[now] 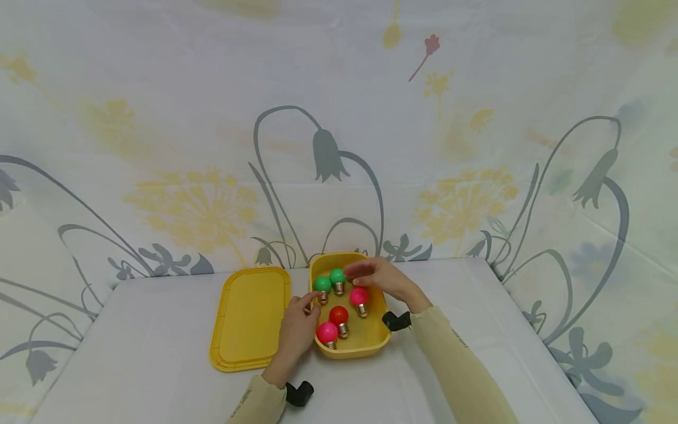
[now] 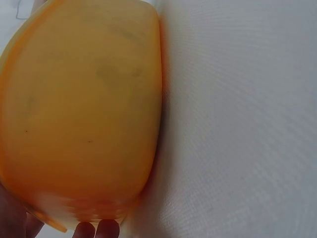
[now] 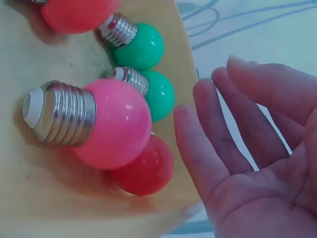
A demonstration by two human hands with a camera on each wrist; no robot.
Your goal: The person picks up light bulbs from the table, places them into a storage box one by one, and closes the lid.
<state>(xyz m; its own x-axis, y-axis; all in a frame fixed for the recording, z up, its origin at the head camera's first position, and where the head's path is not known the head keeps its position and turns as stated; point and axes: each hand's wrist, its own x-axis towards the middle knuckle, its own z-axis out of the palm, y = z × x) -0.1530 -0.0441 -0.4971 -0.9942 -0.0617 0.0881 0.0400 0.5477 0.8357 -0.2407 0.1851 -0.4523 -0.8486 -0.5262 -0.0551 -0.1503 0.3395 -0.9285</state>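
A yellow plastic box [image 1: 372, 337] holds several round light bulbs with silver screw bases. Two green bulbs [image 1: 337, 276] lie toward its far end, a pink bulb [image 1: 359, 296] in the middle, a red bulb [image 1: 338, 315] and another pink bulb [image 1: 326, 333] nearer. My left hand [image 1: 298, 324] grips the box's left rim; its fingertips [image 2: 107, 228] touch the outer wall. Over the far right corner hovers my right hand [image 1: 382, 277], fingers relaxed and holding nothing. Beside it in the right wrist view lies one more red bulb [image 3: 153, 171], partly behind the pink one.
Left of the box, a yellow lid [image 1: 251, 318] lies flat on the white tabletop [image 1: 159, 341]. A flower-patterned cloth [image 1: 222, 135] rises behind the table's far edge. Both wrists carry small black devices [image 1: 299, 393].
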